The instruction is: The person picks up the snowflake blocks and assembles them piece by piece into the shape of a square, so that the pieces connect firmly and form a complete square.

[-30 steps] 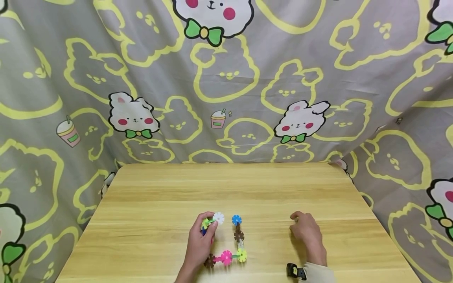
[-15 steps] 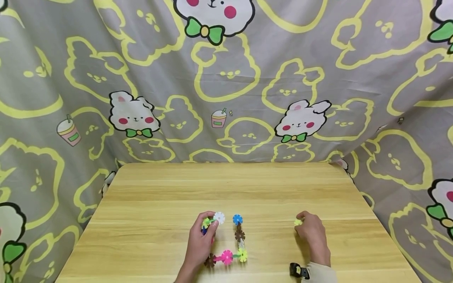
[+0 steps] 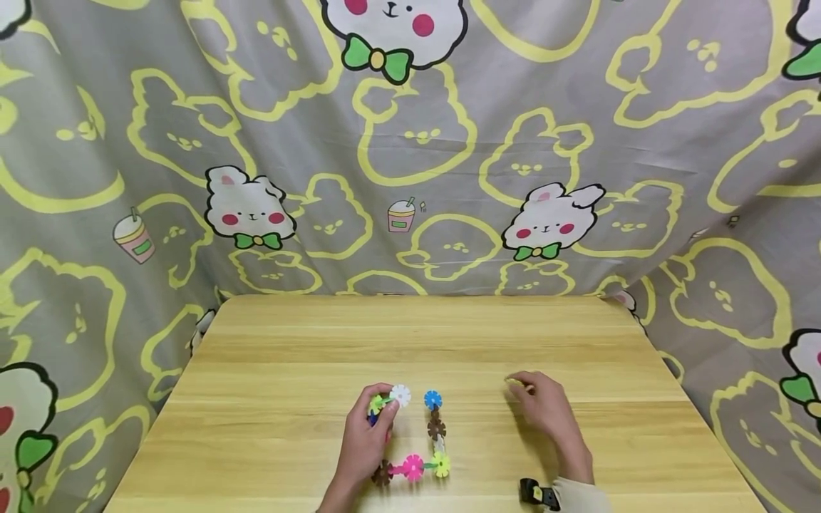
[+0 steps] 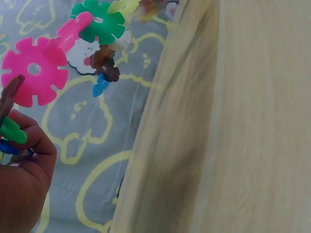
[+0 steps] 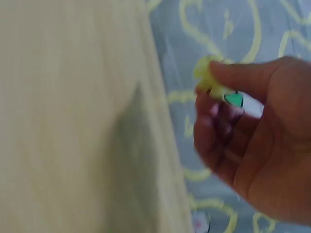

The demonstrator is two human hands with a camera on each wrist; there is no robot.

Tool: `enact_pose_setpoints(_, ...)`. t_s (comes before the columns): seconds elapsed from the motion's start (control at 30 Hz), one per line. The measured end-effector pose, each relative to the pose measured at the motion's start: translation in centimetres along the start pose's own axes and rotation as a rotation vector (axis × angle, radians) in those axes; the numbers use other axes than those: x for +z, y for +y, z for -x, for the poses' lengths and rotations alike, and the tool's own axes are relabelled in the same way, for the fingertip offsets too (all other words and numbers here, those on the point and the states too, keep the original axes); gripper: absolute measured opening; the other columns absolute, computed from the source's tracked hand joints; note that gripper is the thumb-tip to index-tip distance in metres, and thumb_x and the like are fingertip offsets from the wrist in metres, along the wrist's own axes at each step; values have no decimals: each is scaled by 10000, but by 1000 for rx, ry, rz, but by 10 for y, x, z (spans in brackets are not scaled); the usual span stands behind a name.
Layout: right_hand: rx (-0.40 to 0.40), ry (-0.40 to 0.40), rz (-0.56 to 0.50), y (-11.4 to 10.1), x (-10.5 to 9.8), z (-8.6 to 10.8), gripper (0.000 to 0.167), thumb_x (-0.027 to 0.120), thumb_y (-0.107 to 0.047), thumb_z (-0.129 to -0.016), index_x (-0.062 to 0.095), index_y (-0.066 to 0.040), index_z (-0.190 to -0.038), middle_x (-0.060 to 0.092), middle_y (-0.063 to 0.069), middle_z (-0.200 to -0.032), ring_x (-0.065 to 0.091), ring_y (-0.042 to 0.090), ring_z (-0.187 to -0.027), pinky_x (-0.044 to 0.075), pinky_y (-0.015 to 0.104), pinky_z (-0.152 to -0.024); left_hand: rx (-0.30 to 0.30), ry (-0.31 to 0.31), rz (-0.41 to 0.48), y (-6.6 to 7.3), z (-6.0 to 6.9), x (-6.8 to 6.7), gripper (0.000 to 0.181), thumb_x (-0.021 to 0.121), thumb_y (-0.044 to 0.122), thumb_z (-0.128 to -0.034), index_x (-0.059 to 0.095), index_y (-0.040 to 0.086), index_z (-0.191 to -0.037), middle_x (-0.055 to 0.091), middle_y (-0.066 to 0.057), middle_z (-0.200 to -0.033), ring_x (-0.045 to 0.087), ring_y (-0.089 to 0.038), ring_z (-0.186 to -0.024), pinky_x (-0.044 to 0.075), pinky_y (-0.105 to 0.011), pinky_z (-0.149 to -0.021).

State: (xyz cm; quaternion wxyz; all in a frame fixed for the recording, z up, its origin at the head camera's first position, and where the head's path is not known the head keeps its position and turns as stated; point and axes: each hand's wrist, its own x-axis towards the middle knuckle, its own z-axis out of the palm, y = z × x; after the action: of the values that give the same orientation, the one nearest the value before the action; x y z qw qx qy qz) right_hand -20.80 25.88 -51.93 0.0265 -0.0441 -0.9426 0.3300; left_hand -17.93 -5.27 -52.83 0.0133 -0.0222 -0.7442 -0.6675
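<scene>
My left hand (image 3: 367, 434) grips one end of a chain of interlocking plastic snowflake discs, held above the table in a U shape. A white disc (image 3: 400, 395) sticks out past the thumb. A blue disc (image 3: 432, 399) tips the other end, above a brown disc (image 3: 437, 428); a yellow-green disc (image 3: 440, 464) marks the lower corner. The left wrist view shows a large pink disc (image 4: 52, 73) and a green one (image 4: 111, 30) close up. Apart from the chain, my right hand (image 3: 551, 413) pinches a single yellow disc (image 5: 204, 73) between thumb and forefinger.
Below both hands lies a wooden table (image 3: 308, 342). A grey curtain (image 3: 442, 171) with yellow outlines and rabbit prints hangs behind it and along the sides. A black strap (image 3: 539, 494) circles my right wrist over a light sleeve.
The right hand first shifted slightly right, where the yellow disc came into sight, then moved left and a little farther from me. The left hand and chain have stayed nearly still.
</scene>
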Motion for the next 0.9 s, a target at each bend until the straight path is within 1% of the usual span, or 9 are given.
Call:
enact_pose_setpoints(0.1,-153,42,-126,-24,10,0,163,654,-136,-920,720,-163,-1067,680,16,-936,608,124,-803,509,284,-695,-6,-12,12,0,1,0,201,620,275,-950,589,246,-1146,497,-42,-608,439,-60,-465,401,-212,-429)
enact_pose_setpoints(0.17,-249,54,-206,-42,16,2,149,690,-136,-892,718,-164,-1035,668,-32,-864,590,63,-752,511,235,-664,-10,-22,18,0,1,1,195,620,268,-950,592,239,-1141,491,-38,-600,434,-57,-460,393,-206,-423)
enact_pose_setpoints(0.27,-387,26,-310,-65,25,8,144,701,-154,-879,687,-153,-1021,657,-56,-790,587,19,-707,518,222,-631,-13,-35,24,0,1,1,185,620,257,-950,594,216,-1129,484,-40,-590,430,-56,-455,384,-201,-417)
enact_pose_setpoints(0.37,-490,-16,-360,-81,33,13,122,672,-185,-907,655,-165,-1026,658,-49,-773,591,6,-703,516,237,-620,-12,-46,27,0,1,1,179,626,250,-946,595,196,-1114,484,-44,-584,431,-56,-456,380,-199,-413)
enact_pose_setpoints(0.47,-540,-42,-364,-90,37,17,111,648,-201,-928,646,-202,-1039,642,-46,-760,569,4,-688,500,237,-596,-10,-53,28,2,1,1,173,628,247,-945,593,191,-1105,489,-43,-588,437,-57,-457,384,-200,-416)
enact_pose_setpoints(0.57,-557,-52,-352,-94,41,19,103,638,-213,-937,657,-225,-1038,632,-49,-759,543,-3,-682,491,225,-590,-11,-61,28,3,1,2,165,625,242,-947,589,195,-1101,495,-40,-594,444,-57,-462,393,-199,-423)
enact_pose_setpoints(0.8,-607,-57,-338,-95,44,19,51,631,-219,-946,666,-217,-983,596,-107,-749,517,-7,-670,478,226,-566,-11,-84,20,4,0,3,158,621,244,-951,581,188,-1093,493,-22,-590,442,-53,-460,397,-198,-426)
enact_pose_setpoints(0.9,-625,-58,-334,-94,44,19,43,631,-214,-945,665,-219,-970,595,-112,-752,515,-10,-673,475,215,-571,-11,-89,21,4,0,3,159,618,245,-953,579,175,-1091,491,-24,-593,441,-53,-462,394,-197,-425)
